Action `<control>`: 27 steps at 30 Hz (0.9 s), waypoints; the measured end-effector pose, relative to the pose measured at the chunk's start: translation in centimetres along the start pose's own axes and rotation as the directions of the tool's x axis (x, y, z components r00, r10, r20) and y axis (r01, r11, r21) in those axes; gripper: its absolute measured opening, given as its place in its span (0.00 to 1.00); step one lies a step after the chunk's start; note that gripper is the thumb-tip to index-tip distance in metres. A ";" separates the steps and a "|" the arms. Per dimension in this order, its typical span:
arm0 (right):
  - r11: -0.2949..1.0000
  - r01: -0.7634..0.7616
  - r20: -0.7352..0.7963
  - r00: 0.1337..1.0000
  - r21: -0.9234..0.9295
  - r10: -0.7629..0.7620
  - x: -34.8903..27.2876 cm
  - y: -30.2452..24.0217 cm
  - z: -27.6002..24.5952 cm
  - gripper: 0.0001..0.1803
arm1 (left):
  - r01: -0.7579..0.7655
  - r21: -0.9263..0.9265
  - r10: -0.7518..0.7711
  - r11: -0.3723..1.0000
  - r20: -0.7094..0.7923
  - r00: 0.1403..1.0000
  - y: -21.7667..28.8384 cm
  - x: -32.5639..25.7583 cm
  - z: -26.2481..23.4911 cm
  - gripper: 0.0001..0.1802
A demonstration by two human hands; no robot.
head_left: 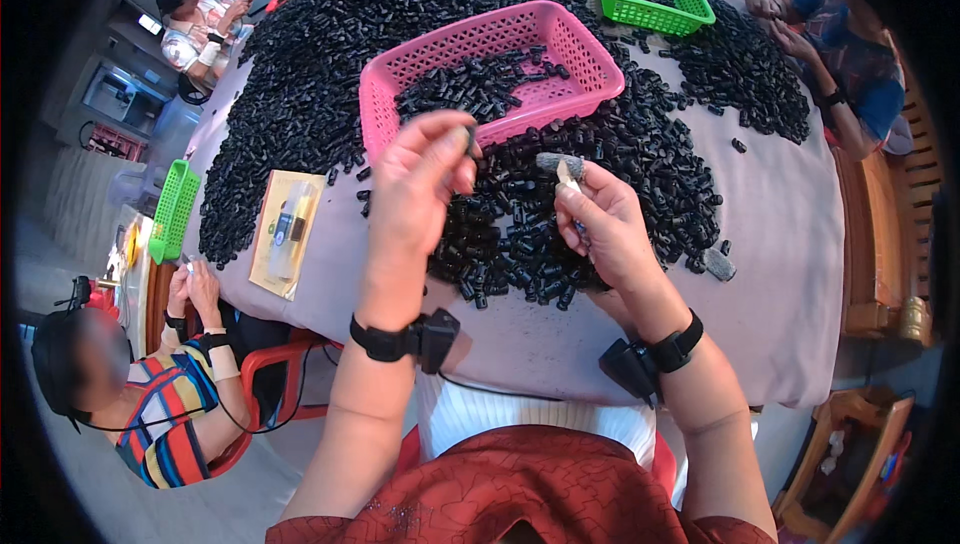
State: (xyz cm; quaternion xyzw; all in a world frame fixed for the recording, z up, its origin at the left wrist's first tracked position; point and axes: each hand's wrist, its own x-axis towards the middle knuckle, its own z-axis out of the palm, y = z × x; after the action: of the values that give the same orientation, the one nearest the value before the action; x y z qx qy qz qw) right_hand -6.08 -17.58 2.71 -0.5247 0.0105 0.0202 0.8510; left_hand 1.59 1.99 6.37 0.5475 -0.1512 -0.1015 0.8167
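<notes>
Head: left fingers (442, 152) pinch black piece (471, 141); right fingers (584, 208), pale object (567, 176).

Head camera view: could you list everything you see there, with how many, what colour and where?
Small parts: too many to count, black, heaped across the table
Pink basket: one, pink, amid the heap, parts inside
Green baskets: two, green, far right of the table and its left edge
Card package: one, tan, table's left side
Tablecloth: one, pale mauve, under the heap
Grey pieces: two, speckled grey, right index fingertip and cloth
Other people: three, varied clothing, upper left, lower left, upper right
Wooden furniture: several, brown, right edge
Wristbands: two, black, both wrists
Left hand: one, pinching a dark piece
Right hand: one, gripping a pale pointed thing
</notes>
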 end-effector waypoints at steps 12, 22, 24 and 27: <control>1.000 0.004 -0.026 1.000 -0.002 -0.004 0.1 0.0 -0.3 0.06 | -0.187 0.825 -0.206 0.533 0.340 0.918 -0.2 -2.5 1.3 0.15; 0.999 0.019 -0.004 1.000 -0.040 -0.019 -0.1 0.1 -0.1 0.08 | -0.341 0.870 -0.172 0.357 0.420 0.891 -2.7 -2.3 1.5 0.13; 0.994 0.037 -0.009 0.999 -0.103 -0.038 -0.2 0.2 -0.3 0.13 | -0.075 0.797 -0.231 0.600 0.261 0.937 -2.8 -1.4 1.5 0.11; 0.993 0.023 -0.013 1.000 -0.115 -0.025 -0.3 -0.3 0.1 0.13 | 0.098 0.477 -0.199 0.873 0.165 0.966 -3.8 -0.9 1.0 0.07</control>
State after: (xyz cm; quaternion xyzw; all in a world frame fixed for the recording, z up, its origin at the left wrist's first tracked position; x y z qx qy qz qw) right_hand -6.32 -17.59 3.03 -0.5731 0.0093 0.0067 0.8194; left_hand 0.35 -0.05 3.11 0.7234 -0.2131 -0.1819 0.6310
